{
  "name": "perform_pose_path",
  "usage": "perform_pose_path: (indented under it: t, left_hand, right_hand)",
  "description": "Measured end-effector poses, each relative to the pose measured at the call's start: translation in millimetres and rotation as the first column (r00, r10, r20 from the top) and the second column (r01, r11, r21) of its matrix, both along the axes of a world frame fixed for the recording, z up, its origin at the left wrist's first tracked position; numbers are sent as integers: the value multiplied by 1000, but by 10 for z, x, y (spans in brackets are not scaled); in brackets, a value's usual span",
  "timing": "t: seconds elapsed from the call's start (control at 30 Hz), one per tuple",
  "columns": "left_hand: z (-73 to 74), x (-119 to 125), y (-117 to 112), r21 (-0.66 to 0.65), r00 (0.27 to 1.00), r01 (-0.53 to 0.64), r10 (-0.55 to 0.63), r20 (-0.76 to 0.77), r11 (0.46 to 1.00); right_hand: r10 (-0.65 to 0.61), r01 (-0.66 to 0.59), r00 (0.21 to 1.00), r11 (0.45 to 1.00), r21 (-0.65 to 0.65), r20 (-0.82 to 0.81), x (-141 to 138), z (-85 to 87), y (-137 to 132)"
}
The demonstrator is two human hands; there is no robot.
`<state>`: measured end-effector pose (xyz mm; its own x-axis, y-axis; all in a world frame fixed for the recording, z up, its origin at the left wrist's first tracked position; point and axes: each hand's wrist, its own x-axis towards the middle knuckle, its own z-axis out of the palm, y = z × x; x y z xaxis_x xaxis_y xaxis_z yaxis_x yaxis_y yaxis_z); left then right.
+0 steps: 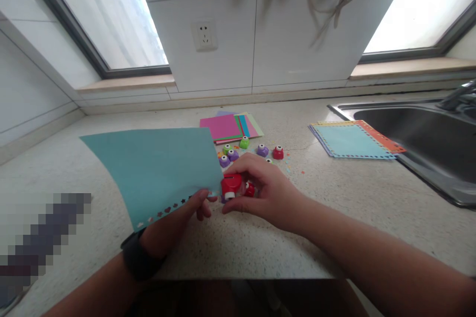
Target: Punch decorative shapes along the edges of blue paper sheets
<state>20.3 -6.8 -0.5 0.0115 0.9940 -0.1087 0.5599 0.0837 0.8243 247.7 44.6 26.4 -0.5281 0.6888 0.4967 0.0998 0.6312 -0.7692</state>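
My left hand (199, 205) pinches the lower right edge of a light blue sheet of paper (159, 168), which tilts up over the counter. A row of small punched shapes, hearts and stars among them, runs along the sheet's lower edge. Close by on the right, my right hand (262, 188) is closed around a red craft punch (231, 185) at the sheet's right edge. Whether the paper sits inside its slot I cannot tell. Another red punch (249, 189) shows beneath my right fingers. Just beyond stand several small punches, including a purple one (262, 150) and a green one (244, 142).
Coloured paper sheets (221, 127) lie stacked at the back of the counter (290, 242). To the right, a pile of sheets with punched borders (345, 139) lies beside the steel sink (416, 133). Small paper bits are scattered near the punches. A wall socket (204, 35) is above.
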Motion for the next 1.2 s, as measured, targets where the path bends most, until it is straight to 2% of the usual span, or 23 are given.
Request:
perform_pose_path:
  t: [0.1, 0.2, 0.27, 0.33, 0.37, 0.43, 0.6, 0.87, 1.2]
  left_hand:
    - [-6, 5, 2, -24, 998, -40, 39, -45, 999]
    - [-28, 17, 13, -10, 997, -72, 71, -39, 997]
    - [-44, 28, 22, 9, 995, -94, 94, -18, 996]
    - [-45, 42, 26, 30, 993, -116, 115, 19, 993]
    - [-38, 50, 26, 38, 992, -118, 116, 42, 992]
    - [-10, 67, 23, 56, 990, -109, 103, 92, 993]
    - [45, 98, 21, 91, 979, -117, 100, 175, 989]
    - [10, 112, 30, 90, 963, -111, 85, 256, 990]
    - [25, 120, 43, 101, 961, -109, 78, 267, 989]
  right_hand:
    - [-19, 20, 1000, 998, -60, 23, -11, -10, 15]
    - [-24, 25, 1000, 968, -248, 7, -42, -39, 33]
    - [26, -46, 998, 889, -456, -49, -64, -48, 41]
    - [93, -148, 988, 760, -632, -120, -80, -39, 45]
    - [110, -179, 983, 706, -685, -144, -85, -30, 46]
    - [109, -187, 982, 656, -731, -153, -87, -12, 47]
    - [99, -163, 987, 649, -743, -130, -87, 5, 51]
    - [146, -179, 983, 679, -712, -107, -136, -4, 52]
    - [166, -165, 984, 671, -723, -70, -168, -52, 67]
